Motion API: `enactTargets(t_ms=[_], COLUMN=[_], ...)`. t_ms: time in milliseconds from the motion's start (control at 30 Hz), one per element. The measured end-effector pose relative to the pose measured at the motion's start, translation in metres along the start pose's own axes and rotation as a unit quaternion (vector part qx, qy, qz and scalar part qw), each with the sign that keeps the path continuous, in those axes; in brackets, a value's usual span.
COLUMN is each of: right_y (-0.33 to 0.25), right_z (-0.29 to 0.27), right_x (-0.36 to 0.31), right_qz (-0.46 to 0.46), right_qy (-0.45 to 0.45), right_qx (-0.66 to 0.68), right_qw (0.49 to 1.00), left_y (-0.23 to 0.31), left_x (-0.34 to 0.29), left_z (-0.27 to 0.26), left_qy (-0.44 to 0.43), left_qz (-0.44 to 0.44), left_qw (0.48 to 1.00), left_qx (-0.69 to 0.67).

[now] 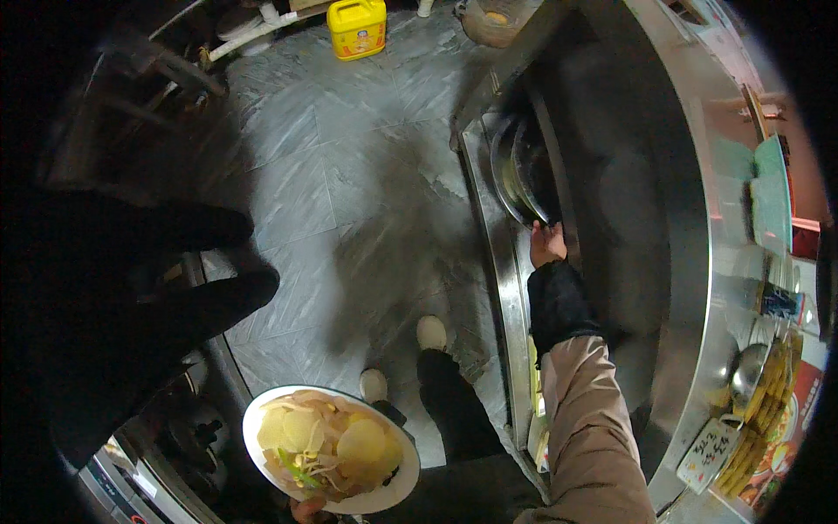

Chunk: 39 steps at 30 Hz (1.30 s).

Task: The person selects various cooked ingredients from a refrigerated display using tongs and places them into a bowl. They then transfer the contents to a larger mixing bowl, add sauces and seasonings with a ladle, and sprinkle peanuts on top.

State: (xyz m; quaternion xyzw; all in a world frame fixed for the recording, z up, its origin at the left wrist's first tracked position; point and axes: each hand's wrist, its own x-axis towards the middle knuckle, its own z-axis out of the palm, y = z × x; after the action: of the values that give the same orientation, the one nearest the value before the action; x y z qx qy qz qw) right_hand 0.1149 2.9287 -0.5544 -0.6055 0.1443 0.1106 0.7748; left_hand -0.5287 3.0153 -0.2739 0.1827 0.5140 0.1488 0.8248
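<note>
At the lower left my left hand (309, 510) is closed on the near edge of a white oval plate (250, 434). Most of that hand is hidden under the plate. Pale round slices, bean sprouts, translucent strips and a bit of green make up the food (327, 437) on it. My right arm stretches forward into the dark lower shelf of a steel counter. There my right hand (547, 244) has its fingers closed at the near rim of a round metal basin (504, 162). Another curved rim shows inside the basin; its contents are too dark to tell.
The steel counter (698, 262) runs along the right, with a ladle (748, 375) and yellowish skewered food (772, 384) on top. A yellow jug (357, 30) stands on the grey tiled floor (305, 166) ahead. Dark shapes and kitchen equipment fill the left side.
</note>
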Motion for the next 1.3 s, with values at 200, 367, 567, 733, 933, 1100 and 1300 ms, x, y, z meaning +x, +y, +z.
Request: enactTargets(t_ms=[200, 367, 567, 733, 933, 1100, 1300], right_y=[0.009, -0.016, -0.036, -0.035, -0.067, -0.186, -0.332], right_z=[-0.018, -0.022, -0.005, 0.004, -0.041, -0.141, -0.295], right_x=[-0.001, -0.077, -0.16, -0.217, -0.318, -0.427, -0.554], right_qz=[0.138, 0.241, 0.29, 0.348, 0.363, 0.306, 0.22], right_qy=[0.008, -0.032, -0.057, -0.119, -0.202, -0.214, -0.182], right_qx=[0.201, 0.149, 0.109, 0.069, 0.033, -0.016, 0.024], right_qw=[0.97, 0.959, 0.949, 0.927, 0.909, 0.928, 0.958], left_y=[0.007, 0.015, 0.024, 0.023, 0.024, 0.036, 0.046], left_x=[0.025, 0.029, 0.011, -0.006, -0.041, -0.064, -0.129], left_z=[0.018, 0.029, 0.034, 0.023, 0.032, 0.087, 0.189], left_qy=[0.014, 0.004, -0.01, -0.033, -0.145, -0.277, -0.272], left_qz=[-0.022, -0.024, -0.017, -0.004, 0.036, 0.038, 0.001], left_qw=[1.0, 1.0, 0.999, 0.999, 0.985, 0.958, 0.938], left_qx=[0.0, 0.007, 0.025, 0.038, 0.091, 0.066, 0.215])
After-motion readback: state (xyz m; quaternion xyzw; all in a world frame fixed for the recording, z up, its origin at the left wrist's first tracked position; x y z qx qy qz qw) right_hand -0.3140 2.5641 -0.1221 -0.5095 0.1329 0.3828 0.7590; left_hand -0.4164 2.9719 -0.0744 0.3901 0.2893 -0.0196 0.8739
